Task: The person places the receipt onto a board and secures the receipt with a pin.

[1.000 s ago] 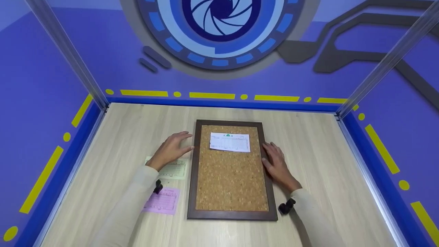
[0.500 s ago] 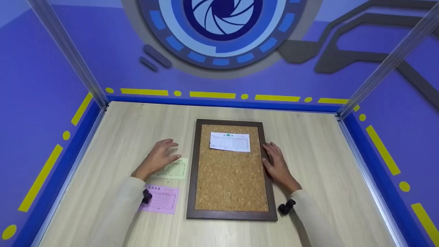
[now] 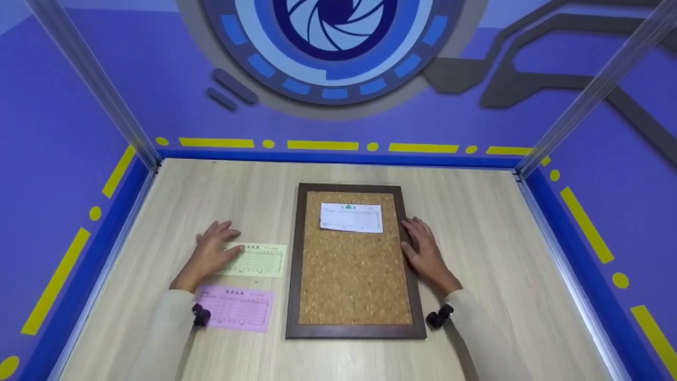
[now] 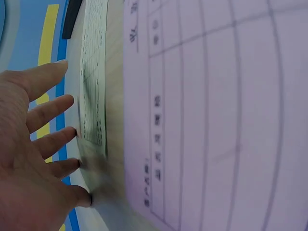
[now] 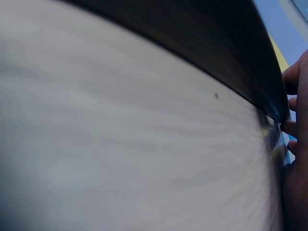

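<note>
A cork board in a dark brown frame lies flat on the table, with a white printed slip on its upper part. My right hand rests along the board's right edge; in the right wrist view its fingertips touch the dark frame. To the left of the board, my left hand hovers or rests at the left end of a green printed slip, fingers spread and holding nothing. Nearer to me lies a pink printed slip, large in the left wrist view, its left end partly behind the wrist camera.
The pale wood table is bounded by blue-purple walls at the back and both sides. Metal posts stand at the back corners. Each wrist carries a small black camera.
My left hand has moved away from the board's left edge, leftward and slightly nearer, uncovering more of the green and pink slips. The right hand stays at the board's right edge.
</note>
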`<state>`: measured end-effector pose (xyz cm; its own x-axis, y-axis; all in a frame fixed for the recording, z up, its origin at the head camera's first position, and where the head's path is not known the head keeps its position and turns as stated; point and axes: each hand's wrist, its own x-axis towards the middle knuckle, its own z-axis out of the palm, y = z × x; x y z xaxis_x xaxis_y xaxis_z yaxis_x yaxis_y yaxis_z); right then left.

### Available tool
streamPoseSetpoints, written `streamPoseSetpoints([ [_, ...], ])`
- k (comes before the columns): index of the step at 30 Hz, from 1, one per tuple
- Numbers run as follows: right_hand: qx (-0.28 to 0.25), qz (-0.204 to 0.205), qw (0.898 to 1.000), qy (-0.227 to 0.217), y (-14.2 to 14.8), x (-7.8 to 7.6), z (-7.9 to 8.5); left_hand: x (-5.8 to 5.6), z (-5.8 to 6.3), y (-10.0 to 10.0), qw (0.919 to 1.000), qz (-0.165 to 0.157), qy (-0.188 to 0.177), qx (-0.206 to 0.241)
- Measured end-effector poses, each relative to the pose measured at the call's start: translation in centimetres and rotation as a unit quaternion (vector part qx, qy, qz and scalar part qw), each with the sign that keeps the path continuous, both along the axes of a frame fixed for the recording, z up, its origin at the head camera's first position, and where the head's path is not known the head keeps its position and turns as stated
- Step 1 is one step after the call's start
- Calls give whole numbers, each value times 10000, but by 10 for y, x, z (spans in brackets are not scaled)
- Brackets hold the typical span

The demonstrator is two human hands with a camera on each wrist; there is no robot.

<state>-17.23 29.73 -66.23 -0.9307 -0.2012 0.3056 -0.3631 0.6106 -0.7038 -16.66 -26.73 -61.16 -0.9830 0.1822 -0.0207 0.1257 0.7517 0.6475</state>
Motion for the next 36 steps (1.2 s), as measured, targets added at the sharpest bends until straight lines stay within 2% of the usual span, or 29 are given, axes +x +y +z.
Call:
streamPoseSetpoints([
  [8, -22, 3, 10000, 12, 1, -1, -2, 2, 0, -12, 9994, -104, -225, 257],
  [13, 44, -20, 10000, 48, 1, -2, -1, 2, -4, -19, 9981, -155, -281, 532],
  [20, 97, 38, 9999, 77, -2, -8, 3, 8, -11, -28, 9942, -17, -373, 1004],
  [26, 112, 89, 9998, 122, -4, -11, 4, 11, -11, -34, 9926, -20, -486, 1108],
  [36, 79, -21, 9999, 150, 0, -1, 1, 10, -8, -32, 9901, 10, -560, 1286],
])
